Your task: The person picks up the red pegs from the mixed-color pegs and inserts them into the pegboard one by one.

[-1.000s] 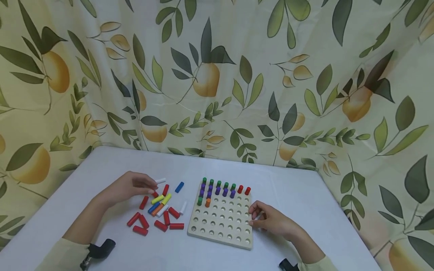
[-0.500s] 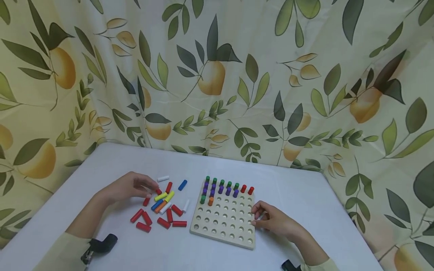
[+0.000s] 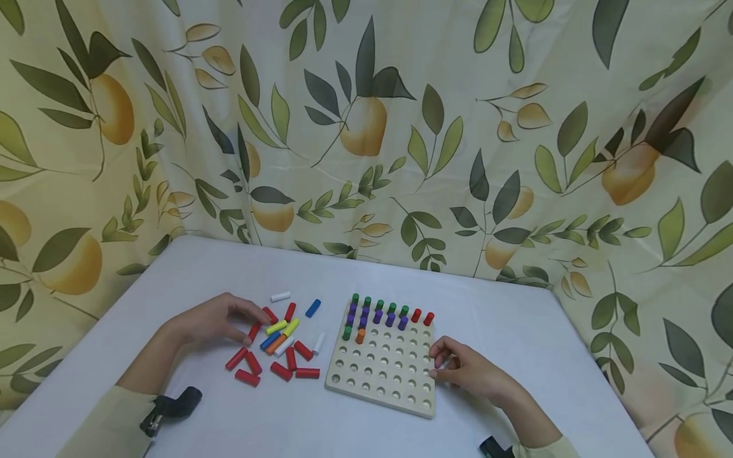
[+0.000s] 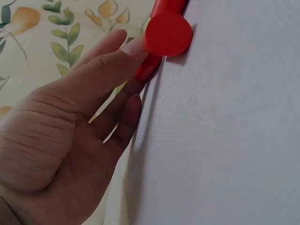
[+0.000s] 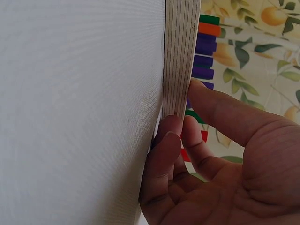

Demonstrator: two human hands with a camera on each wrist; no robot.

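Observation:
My left hand (image 3: 212, 321) reaches over loose red pegs left of the wooden pegboard (image 3: 378, 381). One red peg (image 3: 254, 331) lies between its thumb and fingertips, and another red peg (image 3: 270, 315) is right by the fingertips. From the left wrist, a red peg end (image 4: 168, 33) looms beside the thumb. My right hand (image 3: 466, 369) grips the board's right edge, with the thumb at the upper rim and curled fingers along the layered side (image 5: 180, 56). Green, purple, red and orange pegs stand in the board's far rows; its nearer holes are bare.
Loose red, yellow, blue, orange and white pegs lie scattered between the left hand and the board, including a blue peg (image 3: 313, 308) and a white peg (image 3: 280, 297) at the back. A white cloth covers the table (image 3: 309, 426). Behind hangs a leaf-patterned curtain (image 3: 366, 191).
The head view has shifted slightly. My left hand has drawn back a little from the far red peg, uncovering more of the pegs near its fingertips. The right hand stays at the board edge.

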